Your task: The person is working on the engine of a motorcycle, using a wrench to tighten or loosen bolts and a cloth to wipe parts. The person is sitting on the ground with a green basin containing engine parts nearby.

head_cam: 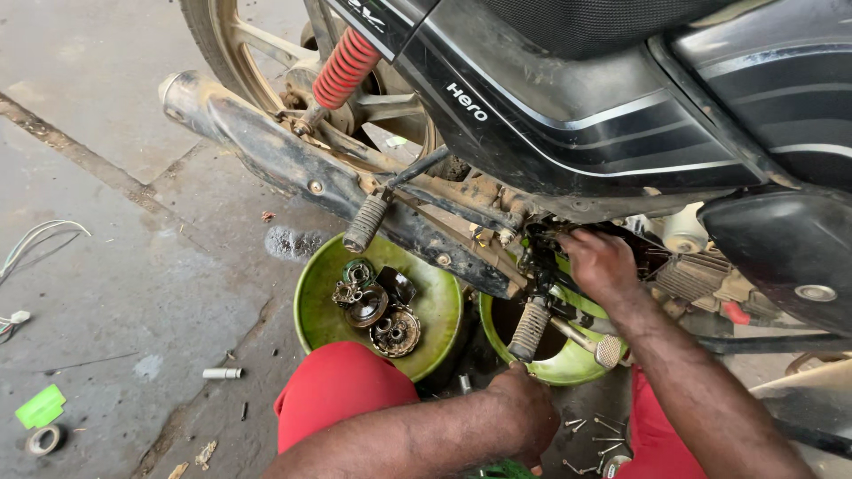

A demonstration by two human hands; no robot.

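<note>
Here, motorcycle engine point(568, 266) under right hand point(596, 262), above left hand point(524, 404).

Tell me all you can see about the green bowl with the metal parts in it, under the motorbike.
The green bowl is round, shallow and looks like plastic, its inside smeared with dirt. It sits upright on the concrete floor, below the rusty exhaust pipe and a ribbed footpeg. Inside lie several oily, dark, gear-like metal parts, clustered right of centre. A red-clad knee overlaps its near rim; a second green bowl sits beside it.
</note>
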